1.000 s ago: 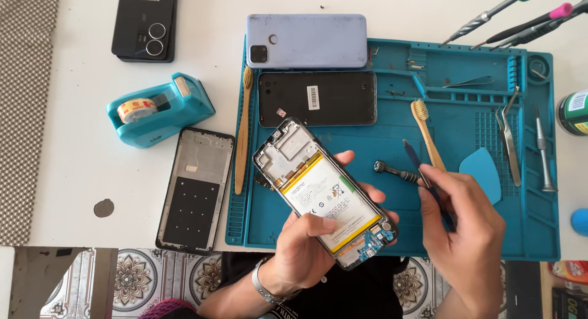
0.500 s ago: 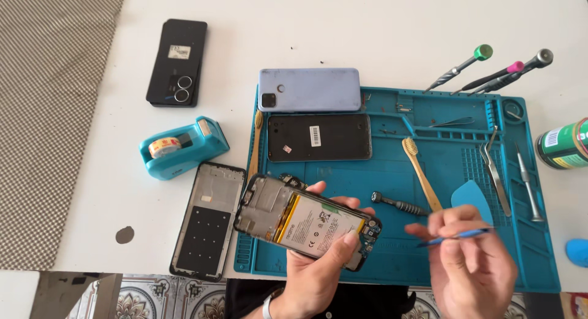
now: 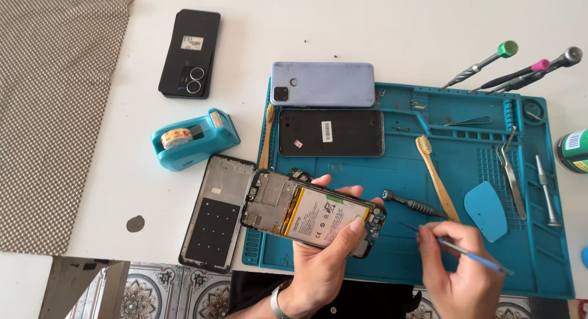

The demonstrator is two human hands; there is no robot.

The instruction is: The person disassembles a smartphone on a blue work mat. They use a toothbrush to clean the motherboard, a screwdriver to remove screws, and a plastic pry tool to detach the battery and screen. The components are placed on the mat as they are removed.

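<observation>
Slippage is the risk: left hand [image 3: 321, 258] clamps the opened phone [image 3: 312, 212] above the mat's [image 3: 545, 258] 7 o'clock corner, right hand [image 3: 456, 273] pinching a thin tool [image 3: 465, 253] that could gouge its battery.

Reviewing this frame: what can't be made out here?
Head view only:
- Opened phone: its lower edge is covered by the left hand.
- Blue tool: the tip is too thin to tell its kind; the right hand covers its middle.
- Green can: cut off by the right edge.
- Small parts in the mat trays: too small.
</observation>
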